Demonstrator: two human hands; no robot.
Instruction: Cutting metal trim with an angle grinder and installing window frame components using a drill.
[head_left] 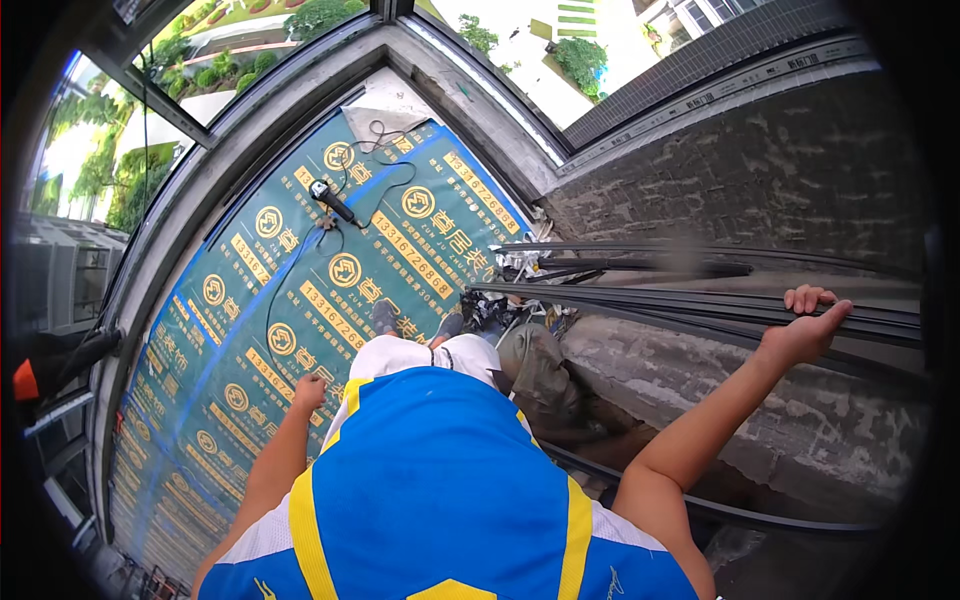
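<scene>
On the right, my right hand (812, 325) is wrapped round a bundle of long, thin dark strips (640, 298). The fingers curl over the far side of the bundle, and the thumb points along it. The strips run from the scrap pile near my feet out to the right edge; whether they are metal or rubber cannot be told. My left hand (311, 393) hangs low beside my left leg, its fingers curled closed, and nothing shows in it. Further dark strips (720, 256) lie just beyond the bundle.
A black angle grinder (335, 203) with its cord lies on the green printed floor covering (230, 330). Crumpled plastic scrap (515, 265) and an olive-grey sack (540, 370) are by my right foot. Window frames (480, 130) and a rough grey wall (740, 170) enclose the space.
</scene>
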